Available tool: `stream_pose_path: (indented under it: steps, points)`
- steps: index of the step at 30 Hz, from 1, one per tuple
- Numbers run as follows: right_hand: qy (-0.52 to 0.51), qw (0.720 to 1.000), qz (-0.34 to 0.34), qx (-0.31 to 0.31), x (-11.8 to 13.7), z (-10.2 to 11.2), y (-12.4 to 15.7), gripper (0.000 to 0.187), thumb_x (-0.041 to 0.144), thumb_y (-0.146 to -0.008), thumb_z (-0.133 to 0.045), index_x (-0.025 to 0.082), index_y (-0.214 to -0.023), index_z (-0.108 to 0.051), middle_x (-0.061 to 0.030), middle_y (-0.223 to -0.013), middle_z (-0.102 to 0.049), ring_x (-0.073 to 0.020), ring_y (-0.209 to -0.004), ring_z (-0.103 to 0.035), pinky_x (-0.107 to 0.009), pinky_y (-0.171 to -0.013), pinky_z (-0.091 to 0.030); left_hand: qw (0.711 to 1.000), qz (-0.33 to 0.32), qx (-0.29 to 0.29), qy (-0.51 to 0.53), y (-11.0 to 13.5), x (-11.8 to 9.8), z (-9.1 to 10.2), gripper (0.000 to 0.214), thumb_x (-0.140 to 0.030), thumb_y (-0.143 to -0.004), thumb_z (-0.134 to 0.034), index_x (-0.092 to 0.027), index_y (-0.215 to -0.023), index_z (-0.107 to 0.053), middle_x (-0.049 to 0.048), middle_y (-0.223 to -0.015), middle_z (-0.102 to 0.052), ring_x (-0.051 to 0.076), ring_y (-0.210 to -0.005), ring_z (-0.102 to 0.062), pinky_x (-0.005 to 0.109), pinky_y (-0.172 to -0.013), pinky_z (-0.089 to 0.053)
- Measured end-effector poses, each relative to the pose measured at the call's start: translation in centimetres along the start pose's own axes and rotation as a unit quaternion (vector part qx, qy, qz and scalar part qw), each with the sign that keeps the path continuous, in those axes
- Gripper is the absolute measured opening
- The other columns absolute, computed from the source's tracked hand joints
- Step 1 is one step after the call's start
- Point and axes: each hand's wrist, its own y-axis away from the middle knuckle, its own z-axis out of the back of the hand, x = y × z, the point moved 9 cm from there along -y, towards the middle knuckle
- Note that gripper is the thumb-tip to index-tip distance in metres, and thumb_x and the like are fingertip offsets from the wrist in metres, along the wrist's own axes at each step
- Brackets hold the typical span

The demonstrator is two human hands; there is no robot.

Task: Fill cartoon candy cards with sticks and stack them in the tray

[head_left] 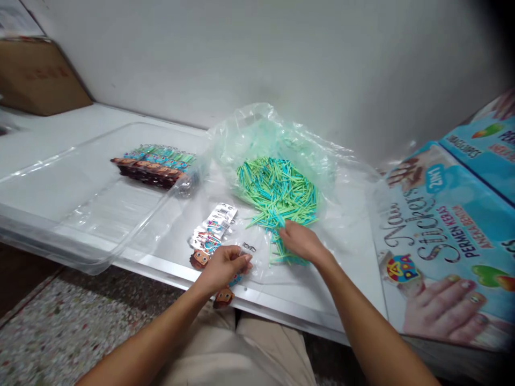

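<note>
My left hand is closed in a pinch on a small printed packet with a cartoon face at its lower end, just over the table's front edge. Several similar flat packets lie overlapped on the table behind it. To the right, my right hand has its fingers closed at the near side of a pile of thin green and blue plastic sticks, and its fingertips are partly hidden among them. The pile spills out of a large clear plastic bag.
A clear plastic tray on the left holds rows of packets with sticks inside. Blue printed boxes stand at the right. A cardboard box is at the far left, and a pale wall rises behind the white table.
</note>
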Motion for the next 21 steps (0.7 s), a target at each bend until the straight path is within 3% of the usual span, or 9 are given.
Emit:
stream_pose_path:
  steps: [4,7,10,14,17,21]
  points:
    - [-0.04,0.997,0.011,-0.059,-3.1,2.9,0.5,0.031,0.031,-0.097,-0.023,0.016,-0.097,-0.05,-0.0129,-0.098,-0.063,-0.0216,-0.089,-0.06,-0.029,-0.076,-0.041,0.999,0.0,0.023,-0.041,0.1,0.0,-0.3,0.028,-0.038,-0.071,-0.065,-0.011,-0.063,-0.064,0.0027,-0.058,-0.063,0.011,-0.054,-0.053,0.023,-0.057,-0.039]
    - [-0.067,0.994,0.013,-0.088,-4.2,3.5,1.5,0.029,0.029,-0.098,-0.017,0.017,-0.099,-0.043,-0.0094,-0.09,-0.063,-0.0199,-0.082,-0.06,-0.028,-0.069,-0.041,0.998,0.0,0.028,-0.059,0.2,0.0,-0.3,0.028,-0.038,-0.072,-0.064,-0.011,-0.064,-0.065,0.0024,-0.058,-0.062,0.011,-0.054,-0.052,0.023,-0.057,-0.038]
    - [-0.016,0.996,0.065,-0.051,-2.9,1.8,3.6,0.02,0.029,-0.097,-0.027,0.018,-0.098,-0.043,-0.0079,-0.083,-0.063,-0.0213,-0.072,-0.059,-0.029,-0.062,-0.036,0.998,-0.004,0.038,-0.058,0.1,0.1,-0.4,0.03,-0.04,-0.072,-0.063,-0.011,-0.065,-0.065,0.0029,-0.059,-0.062,0.012,-0.055,-0.053,0.024,-0.058,-0.038]
    - [0.057,0.986,0.144,0.056,-0.7,-2.0,7.2,0.018,0.025,-0.097,-0.03,0.017,-0.097,-0.046,-0.0089,-0.084,-0.064,-0.0229,-0.074,-0.062,-0.03,-0.061,-0.032,0.998,0.001,0.042,-0.051,0.1,0.4,-0.4,0.029,-0.04,-0.071,-0.064,-0.011,-0.065,-0.064,0.0026,-0.059,-0.062,0.012,-0.055,-0.053,0.024,-0.057,-0.039]
    - [0.06,0.983,0.149,0.093,-0.3,-3.4,8.2,0.017,0.025,-0.096,-0.034,0.015,-0.104,-0.046,-0.011,-0.092,-0.066,-0.0241,-0.082,-0.063,-0.029,-0.062,-0.033,0.998,0.004,0.042,-0.051,0.2,0.5,-0.5,0.029,-0.039,-0.071,-0.064,-0.011,-0.065,-0.064,0.0024,-0.059,-0.061,0.011,-0.054,-0.052,0.024,-0.057,-0.038]
    - [0.092,0.985,0.122,0.085,-0.4,-3.8,7.3,0.02,0.022,-0.092,-0.042,0.011,-0.109,-0.047,-0.0139,-0.1,-0.066,-0.0252,-0.089,-0.064,-0.029,-0.064,-0.035,0.998,0.005,0.044,-0.055,0.2,0.6,-0.5,0.03,-0.04,-0.072,-0.064,-0.011,-0.066,-0.064,0.0025,-0.059,-0.062,0.011,-0.055,-0.052,0.023,-0.057,-0.038]
